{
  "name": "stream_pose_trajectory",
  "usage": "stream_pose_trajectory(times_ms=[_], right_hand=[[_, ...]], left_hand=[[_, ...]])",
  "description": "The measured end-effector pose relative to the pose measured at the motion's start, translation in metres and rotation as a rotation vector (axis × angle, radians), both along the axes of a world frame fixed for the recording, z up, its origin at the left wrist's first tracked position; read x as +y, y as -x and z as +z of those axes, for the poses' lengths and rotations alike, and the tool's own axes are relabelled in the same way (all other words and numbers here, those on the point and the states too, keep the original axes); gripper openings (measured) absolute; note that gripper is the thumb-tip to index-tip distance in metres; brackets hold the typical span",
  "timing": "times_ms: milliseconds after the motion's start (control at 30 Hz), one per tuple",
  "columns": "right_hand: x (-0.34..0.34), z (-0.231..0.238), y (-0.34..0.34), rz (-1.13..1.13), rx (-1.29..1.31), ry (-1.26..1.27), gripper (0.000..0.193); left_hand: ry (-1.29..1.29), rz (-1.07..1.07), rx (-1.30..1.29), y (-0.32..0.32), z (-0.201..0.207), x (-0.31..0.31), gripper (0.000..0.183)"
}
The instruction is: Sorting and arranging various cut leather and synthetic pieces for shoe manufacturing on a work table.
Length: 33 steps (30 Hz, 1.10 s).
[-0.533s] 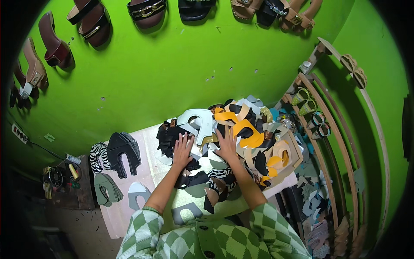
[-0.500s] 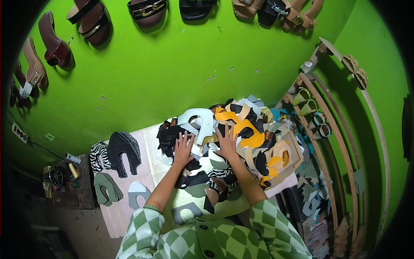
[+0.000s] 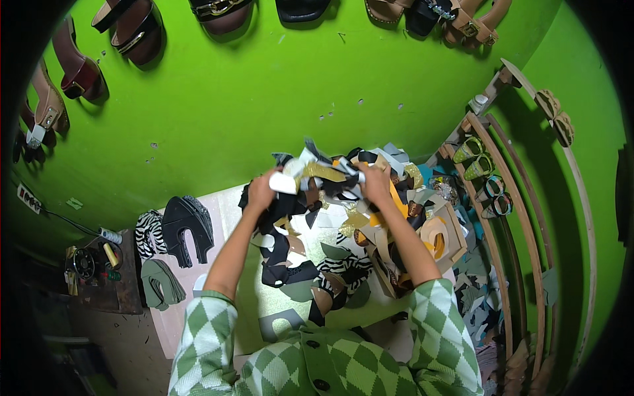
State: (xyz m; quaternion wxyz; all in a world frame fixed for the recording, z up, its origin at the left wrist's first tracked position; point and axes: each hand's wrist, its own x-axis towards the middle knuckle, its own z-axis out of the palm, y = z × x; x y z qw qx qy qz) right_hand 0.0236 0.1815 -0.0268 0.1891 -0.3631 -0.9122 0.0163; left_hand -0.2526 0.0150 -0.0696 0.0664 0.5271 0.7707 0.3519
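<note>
Between my two hands a loose bunch of leather scraps (image 3: pixel 323 173) in white, gold, grey and black is lifted off the table. My left hand (image 3: pixel 263 188) is closed around the bunch's left end, by a white piece. On the other end my right hand (image 3: pixel 376 185) is closed too, its fingertips partly hidden by the scraps. Below the bunch lies a spread of more cut-offs, with black pieces, a zebra-print scrap (image 3: pixel 343 265) and a green-grey piece (image 3: pixel 298 290). Orange cut-offs (image 3: pixel 398 198) lie beside my right forearm.
On the table's left are stacked black U-shaped cutouts (image 3: pixel 187 228), zebra-print cutouts (image 3: pixel 150 234) and olive cutouts (image 3: pixel 162 284). A wooden rack (image 3: pixel 492 218) with sandals stands at the right. Sandals (image 3: pixel 139 36) hang on the green wall. A small side table (image 3: pixel 109 290) holds thread spools.
My hands have gone from lying spread on the pile to gripping a bunch of scraps and raising it. The pale blue U-shaped piece no longer shows on top.
</note>
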Motion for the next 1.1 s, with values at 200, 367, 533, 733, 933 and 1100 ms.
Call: stream_pose_trajectory(times_ms=[200, 367, 533, 733, 933, 1100], right_hand=[[0.014, 0.040, -0.010, -0.057, 0.074, 0.050, 0.049], [0.016, 0.046, -0.012, -0.122, 0.142, 0.033, 0.048], [0.020, 0.038, -0.020, -0.241, 0.153, 0.042, 0.046], [0.025, 0.046, -0.021, -0.387, 0.251, 0.112, 0.045], [0.045, 0.046, -0.031, -0.325, 0.321, 0.216, 0.045], [0.037, 0.034, -0.023, -0.154, 0.213, 0.296, 0.046]], left_hand=[[-0.167, 0.029, 0.065, 0.017, 0.055, 0.014, 0.042], [-0.128, 0.137, -0.010, 0.011, 0.060, 0.008, 0.042], [-0.065, 0.085, 0.109, 0.001, 0.031, -0.003, 0.042], [0.017, 0.365, 0.125, 0.007, 0.006, -0.032, 0.038], [0.106, 0.279, -0.024, 0.010, 0.008, -0.052, 0.050], [0.043, 0.289, 0.211, 0.015, -0.013, -0.072, 0.047]])
